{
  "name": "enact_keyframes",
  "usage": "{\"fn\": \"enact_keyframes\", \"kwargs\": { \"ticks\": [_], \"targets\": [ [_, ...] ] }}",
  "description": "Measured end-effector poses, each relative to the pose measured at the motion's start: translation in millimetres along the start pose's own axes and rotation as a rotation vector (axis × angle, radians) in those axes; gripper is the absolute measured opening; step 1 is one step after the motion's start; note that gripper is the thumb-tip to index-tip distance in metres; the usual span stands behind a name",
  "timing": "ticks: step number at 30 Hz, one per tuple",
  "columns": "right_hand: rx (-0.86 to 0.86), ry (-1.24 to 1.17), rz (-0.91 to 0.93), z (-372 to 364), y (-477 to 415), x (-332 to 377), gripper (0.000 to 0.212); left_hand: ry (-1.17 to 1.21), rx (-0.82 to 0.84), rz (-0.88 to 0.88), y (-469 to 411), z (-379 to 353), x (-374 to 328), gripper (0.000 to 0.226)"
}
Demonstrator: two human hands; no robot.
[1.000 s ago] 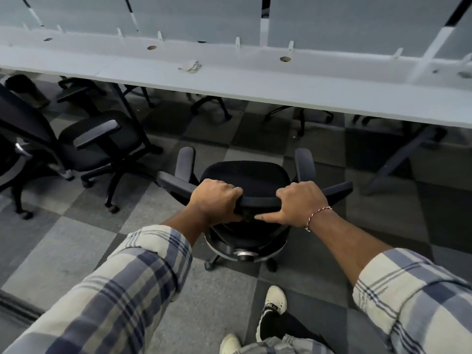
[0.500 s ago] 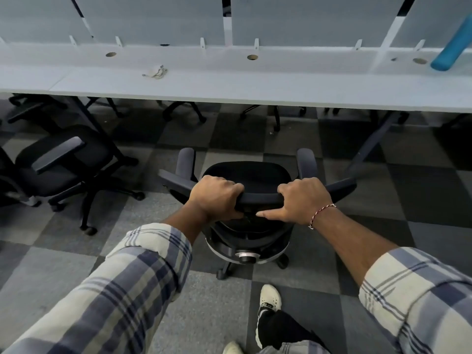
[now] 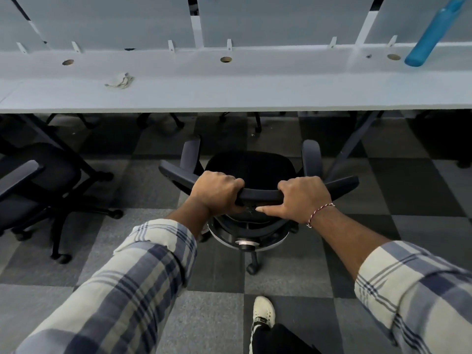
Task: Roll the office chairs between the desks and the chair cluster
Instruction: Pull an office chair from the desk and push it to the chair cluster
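A black office chair (image 3: pixel 251 167) stands in front of me, its seat facing the long white desk (image 3: pixel 229 98). My left hand (image 3: pixel 217 192) grips the left part of the backrest's top edge. My right hand (image 3: pixel 304 198) grips the right part of the same edge, thumb underneath. The chair's armrests sit just short of the desk's front edge. Its wheeled base shows below my hands.
Another black office chair (image 3: pixel 33 190) stands at the left beside a slanted desk leg. More chair bases show under the desk. A crumpled cloth (image 3: pixel 120 80) and a blue bottle (image 3: pixel 431 34) lie on the desk. My white shoe (image 3: pixel 263 312) is behind the chair.
I have rolled the chair forward toward the desk. The desk edge is closer and the chair at the left has slid further to the left of the view.
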State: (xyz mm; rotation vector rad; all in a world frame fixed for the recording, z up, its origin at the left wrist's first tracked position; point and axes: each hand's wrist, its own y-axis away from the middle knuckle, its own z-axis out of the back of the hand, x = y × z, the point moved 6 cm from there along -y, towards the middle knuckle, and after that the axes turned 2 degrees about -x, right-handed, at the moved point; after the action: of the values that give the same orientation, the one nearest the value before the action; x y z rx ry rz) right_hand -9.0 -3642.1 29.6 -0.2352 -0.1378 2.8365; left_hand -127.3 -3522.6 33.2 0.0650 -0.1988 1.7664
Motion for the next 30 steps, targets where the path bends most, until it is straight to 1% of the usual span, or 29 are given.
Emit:
{"fn": "enact_keyframes", "kwargs": {
  "ticks": [3, 8, 13, 18, 21, 27, 30],
  "targets": [
    [0.013, -0.016, -0.052, -11.5, -19.9, -22.6, 0.078, 0.015, -0.016, 0.009, -31.5, -8.0, 8.5, 0.036],
    [0.051, -0.045, -0.073, -19.0, -46.1, -61.7, 0.074, 0.021, -0.006, 0.023, -74.9, -13.5, 11.4, 0.033],
    [0.082, -0.053, -0.12, -18.5, -44.9, -61.2, 0.074, 0.046, 0.008, -0.003, -77.5, -15.0, 12.8, 0.03],
    [0.115, -0.057, -0.204, -14.2, -38.5, -21.7, 0.073, 0.053, 0.022, -0.065, -52.3, -20.3, 33.2, 0.039],
    [0.111, -0.034, -0.274, -8.7, -31.5, 12.3, 0.074, 0.05, 0.035, -0.133, -31.0, -23.0, 49.0, 0.043],
    [0.132, -0.039, -0.433, 6.5, -12.4, 92.5, 0.071, 0.038, 0.057, -0.279, 20.9, -17.6, 75.3, 0.039],
    [0.131, -0.034, -0.493, 10.3, 3.0, 115.9, 0.072, 0.037, 0.063, -0.339, 38.9, -14.2, 75.0, 0.039]
  ]
}}
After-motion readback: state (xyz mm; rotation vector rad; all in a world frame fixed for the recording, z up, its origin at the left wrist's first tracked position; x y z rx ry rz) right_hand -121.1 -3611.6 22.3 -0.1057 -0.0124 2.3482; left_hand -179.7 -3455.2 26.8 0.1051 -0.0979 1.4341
